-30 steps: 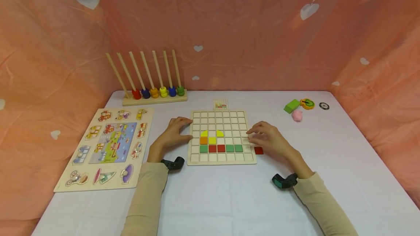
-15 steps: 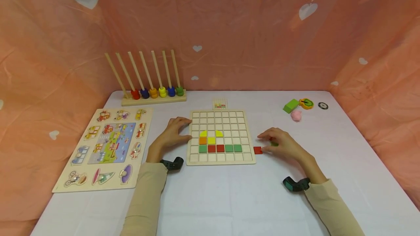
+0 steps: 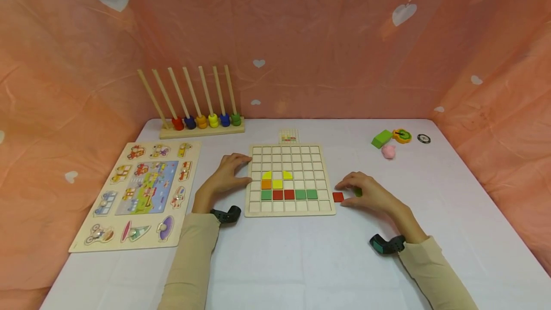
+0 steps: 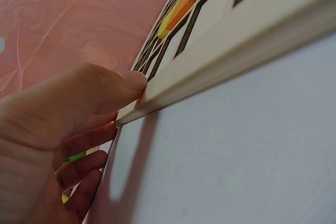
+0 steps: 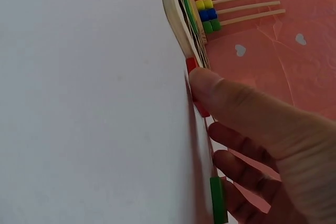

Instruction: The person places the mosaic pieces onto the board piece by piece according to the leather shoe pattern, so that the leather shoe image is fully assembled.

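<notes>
A wooden grid board holds red, green, yellow and orange tiles in its squares. My left hand rests its thumb and fingertips along the board's left edge; in the left wrist view the thumb touches the rim. My right hand is just off the right edge, thumb and forefinger apart around a loose red tile. In the right wrist view the thumb overlaps that red tile. A green tile lies by the other fingers, mostly hidden by the hand in the head view.
A small pattern card lies behind the board. A peg stacker with coloured beads stands back left, and a knobbed picture puzzle lies left. At back right are a green block, a pink piece and a round disc.
My right hand has moved from the board's right edge rightward and down to the loose red tile, uncovering part of a green tile. My left hand has stayed at the board's edge.
</notes>
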A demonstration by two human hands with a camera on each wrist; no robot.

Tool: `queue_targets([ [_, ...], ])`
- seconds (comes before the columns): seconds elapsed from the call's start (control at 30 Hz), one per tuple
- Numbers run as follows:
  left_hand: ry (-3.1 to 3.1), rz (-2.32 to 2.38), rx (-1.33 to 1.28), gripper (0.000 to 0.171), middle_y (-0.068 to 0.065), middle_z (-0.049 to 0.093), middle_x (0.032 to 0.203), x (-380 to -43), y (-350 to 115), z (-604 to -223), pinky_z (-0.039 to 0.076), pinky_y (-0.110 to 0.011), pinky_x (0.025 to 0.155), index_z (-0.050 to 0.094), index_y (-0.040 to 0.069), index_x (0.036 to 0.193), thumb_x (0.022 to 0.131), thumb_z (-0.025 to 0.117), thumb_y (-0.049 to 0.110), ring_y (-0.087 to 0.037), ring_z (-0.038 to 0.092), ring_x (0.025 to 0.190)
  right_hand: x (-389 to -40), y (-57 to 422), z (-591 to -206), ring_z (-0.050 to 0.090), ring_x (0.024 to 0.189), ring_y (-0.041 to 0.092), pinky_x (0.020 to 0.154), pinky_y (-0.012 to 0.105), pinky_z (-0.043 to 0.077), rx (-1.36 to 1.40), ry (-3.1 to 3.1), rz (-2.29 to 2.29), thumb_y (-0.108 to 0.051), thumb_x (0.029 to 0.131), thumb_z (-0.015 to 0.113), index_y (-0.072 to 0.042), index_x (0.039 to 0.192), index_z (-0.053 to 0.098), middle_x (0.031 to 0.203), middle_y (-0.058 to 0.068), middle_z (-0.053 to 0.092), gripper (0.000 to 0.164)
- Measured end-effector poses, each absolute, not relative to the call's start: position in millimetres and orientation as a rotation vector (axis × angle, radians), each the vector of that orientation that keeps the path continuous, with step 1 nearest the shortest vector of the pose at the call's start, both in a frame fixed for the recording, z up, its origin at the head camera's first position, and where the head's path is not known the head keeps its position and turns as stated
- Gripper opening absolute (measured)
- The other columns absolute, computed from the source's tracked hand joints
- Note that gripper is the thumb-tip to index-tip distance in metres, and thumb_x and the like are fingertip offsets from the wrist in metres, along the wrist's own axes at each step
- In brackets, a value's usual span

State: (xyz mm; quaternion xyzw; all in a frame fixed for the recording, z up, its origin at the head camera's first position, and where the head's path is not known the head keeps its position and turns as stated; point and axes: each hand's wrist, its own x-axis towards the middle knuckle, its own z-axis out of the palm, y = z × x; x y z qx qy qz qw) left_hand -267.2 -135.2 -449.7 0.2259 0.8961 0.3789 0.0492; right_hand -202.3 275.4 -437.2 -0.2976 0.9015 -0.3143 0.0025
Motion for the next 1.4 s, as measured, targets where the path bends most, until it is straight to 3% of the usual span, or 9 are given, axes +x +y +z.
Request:
queue_targets([
  [0.27,2.707,1.172,0.664,0.059,-0.012,0.044,0.135,-267,-135,-448,0.025,-0.049,0.106,0.051,0.006,0.131,0.078,0.073,0.02,-0.029,0.029,0.125,-199,293,-437,0.053,0.094,0.012,0.082,0.022,0.042,-0.911,2.917,-0.99,-0.014,0.068,0.083,-0.01,0.103,0.069,0.102,-0.003,0.063,0.038],
  [0.53,2.717,1.158,0.665,0.059,-0.013,0.044,0.135,-265,-135,-447,0.025,-0.05,0.107,0.051,0.006,0.132,0.078,0.072,0.019,-0.03,0.029,0.126,-195,306,-439,0.053,0.084,0.013,0.078,0.017,0.044,-0.776,2.902,-1.027,-0.01,0.071,0.08,-0.005,0.102,0.069,0.095,0.0,0.064,0.034],
  [0.77,2.704,1.163,0.641,0.059,-0.012,0.044,0.135,-266,-135,-448,0.024,-0.05,0.107,0.051,0.006,0.132,0.078,0.072,0.02,-0.029,0.029,0.126,-198,303,-435,0.055,0.079,0.011,0.071,0.02,0.046,-0.82,2.891,-1.043,-0.006,0.072,0.078,-0.005,0.098,0.07,0.092,0.0,0.065,0.027],
  [1.13,2.678,1.193,0.609,0.06,-0.011,0.043,0.135,-267,-135,-449,0.024,-0.049,0.107,0.051,0.007,0.132,0.078,0.073,0.021,-0.029,0.028,0.125,-224,233,-420,0.054,0.083,0.017,0.072,0.031,0.048,-1.04,2.697,-1.167,-0.008,0.075,0.077,-0.003,0.099,0.07,0.095,0.004,0.063,0.025],
  [1.4,2.695,1.171,0.608,0.059,-0.01,0.043,0.135,-269,-136,-451,0.024,-0.048,0.108,0.051,0.007,0.132,0.078,0.073,0.021,-0.028,0.028,0.125,-237,179,-434,0.057,0.083,0.013,0.072,0.026,0.05,-1.137,2.78,-1.152,-0.016,0.078,0.076,-0.006,0.101,0.068,0.099,0.002,0.065,0.026],
])
